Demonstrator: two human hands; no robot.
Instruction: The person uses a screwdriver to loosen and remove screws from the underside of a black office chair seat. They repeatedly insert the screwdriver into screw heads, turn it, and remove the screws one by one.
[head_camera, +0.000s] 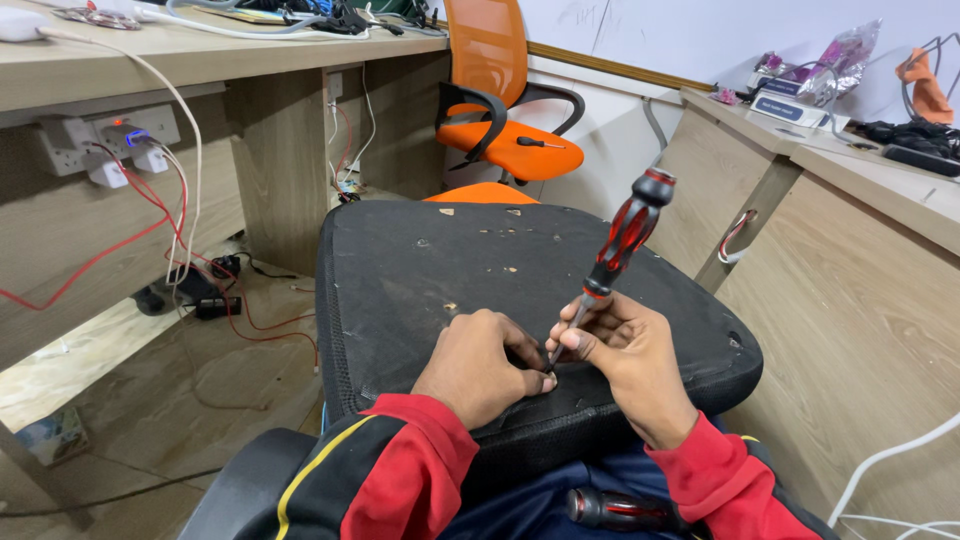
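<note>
I have a black seat cushion lying flat across my lap, its scuffed underside up, with pale flecks and small holes scattered over it. Both my hands sit together near its front edge, the edge closest to me. My right hand is closed around the thin metal shaft of a red and black screwdriver, fingers pinching it low down just above the tip. The handle leans up and away to the right, well above my knuckles, and the tip meets the cushion surface right between my two hands. My left hand is curled with the palm down on the cushion, its thumb and fingertips pressed against the spot where the tip touches; whether they pinch anything small there I cannot tell, since the fingers hide it.

A second screwdriver with the same colours lies in my lap below the cushion, just beside my right sleeve. Beyond the cushion stands an orange office chair with a small tool lying on its seat. A wooden desk with a socket strip and red wires is off to my left, and another desk to my right
</note>
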